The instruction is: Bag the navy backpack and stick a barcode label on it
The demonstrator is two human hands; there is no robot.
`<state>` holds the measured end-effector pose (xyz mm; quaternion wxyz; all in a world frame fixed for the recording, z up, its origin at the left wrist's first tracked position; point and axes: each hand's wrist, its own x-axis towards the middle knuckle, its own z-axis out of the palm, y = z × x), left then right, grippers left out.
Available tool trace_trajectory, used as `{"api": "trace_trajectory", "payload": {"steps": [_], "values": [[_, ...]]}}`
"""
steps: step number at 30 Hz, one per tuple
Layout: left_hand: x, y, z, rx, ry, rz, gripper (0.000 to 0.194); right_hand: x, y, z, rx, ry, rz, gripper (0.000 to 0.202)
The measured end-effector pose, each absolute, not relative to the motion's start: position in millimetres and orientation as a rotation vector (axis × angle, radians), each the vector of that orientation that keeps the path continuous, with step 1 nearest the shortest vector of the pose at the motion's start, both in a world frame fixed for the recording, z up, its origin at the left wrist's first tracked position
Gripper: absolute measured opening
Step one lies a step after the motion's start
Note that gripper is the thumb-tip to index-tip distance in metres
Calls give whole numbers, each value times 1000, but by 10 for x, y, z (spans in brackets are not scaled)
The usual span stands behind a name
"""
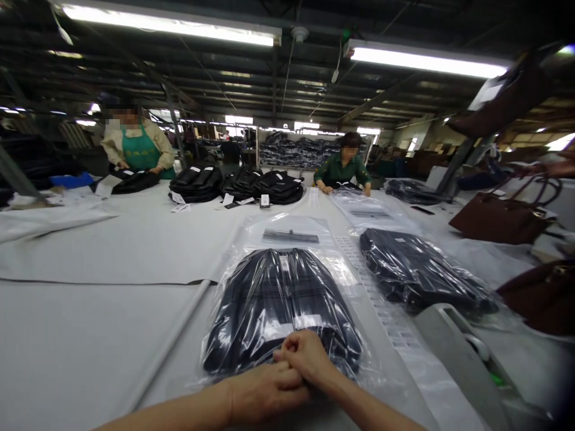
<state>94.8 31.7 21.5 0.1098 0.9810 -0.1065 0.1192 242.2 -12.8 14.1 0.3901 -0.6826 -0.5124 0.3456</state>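
Observation:
A dark bag (287,293) lies flat inside a clear plastic bag on the white table (112,251), straight in front of me. My left hand (269,390) is closed at the near edge of the plastic, its fingers curled inward. Touching it from the right and slightly above, my right hand (308,358) is closed in a pinch over the near part of the wrapped bag. What the fingertips of either hand hold is too small to make out. A small white label (284,263) shows through the plastic near the bag's far end.
Another wrapped dark bag (417,266) lies to the right, beside a grey tape dispenser (467,359) and a strip of printed labels (381,305). Black bags (195,182) line the far edge, where two people work. Brown handbags (503,218) are at the right.

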Motion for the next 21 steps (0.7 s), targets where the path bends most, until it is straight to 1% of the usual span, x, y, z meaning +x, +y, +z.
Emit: {"api": "trace_trajectory", "payload": {"steps": [2, 6, 8, 10, 11, 13, 14, 15, 16, 17, 18, 21], "values": [[959, 296, 272, 2838, -307, 334, 41, 2413, -89, 146, -1665, -1197, 962, 24], [997, 290, 310, 2873, -252, 329, 42, 2563, -64, 362, -1613, -1007, 1101, 44], [995, 293, 288, 2928, -207, 311, 43, 2807, -216, 607, -1551, -1010, 1084, 53], [986, 298, 257, 2962, -176, 304, 44, 3128, -532, 858, -1517, -1162, 978, 68], [983, 301, 243, 2968, -171, 307, 44, 3287, -735, 947, -1572, -1309, 892, 80], [981, 306, 223, 2966, -166, 328, 45, 3542, -1155, 997, -1821, -1486, 769, 112], [983, 306, 219, 2966, -161, 334, 45, 3625, -1335, 953, -1933, -1517, 728, 121], [985, 306, 217, 2967, -156, 337, 45, 3677, -1478, 874, -2024, -1527, 686, 126], [988, 304, 218, 2968, -152, 344, 45, 3705, -1575, 773, -2093, -1510, 647, 126], [991, 301, 221, 2970, -147, 356, 45, 3716, -1626, 669, -2127, -1488, 614, 119], [993, 298, 223, 2972, -144, 365, 45, 3717, -1637, 578, -2126, -1468, 589, 104], [995, 291, 215, 2990, -132, 368, 46, 3732, -1534, 468, -1964, -1436, 586, 28]]}}
